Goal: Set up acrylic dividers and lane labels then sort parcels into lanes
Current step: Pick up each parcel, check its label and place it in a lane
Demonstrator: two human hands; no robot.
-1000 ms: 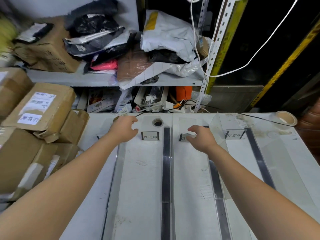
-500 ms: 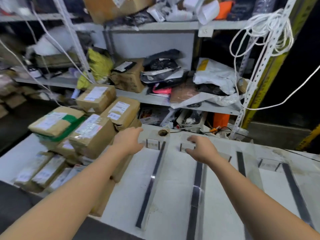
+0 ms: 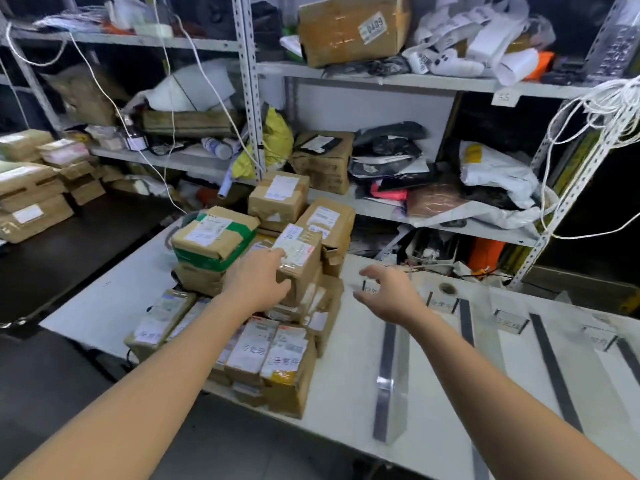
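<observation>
Grey metal shelving crammed with cartons, plastic mailers and loose white cord fills the far wall, and a long white worktop runs in front of me. On its left part sits a heap of brown cardboard parcels with white shipping labels, stacked several deep; one at the far left of the heap is bound with green tape.

My left hand reaches over the heap and rests against the near side of a tape-wrapped brown parcel with a white label that sits high in the stack. My fingers touch it, but I cannot tell whether they have closed round it.

My right hand hovers just right of the heap, fingers spread and curled, holding nothing.

To the right on the worktop, clear acrylic dividers with dark base strips run from near to far, side by side and apart from one another, marking out lanes. At the far end of the lanes stand small white lane labels in clear holders, printed with dark characters too blurred to read. No parcels lie in the lanes.
</observation>
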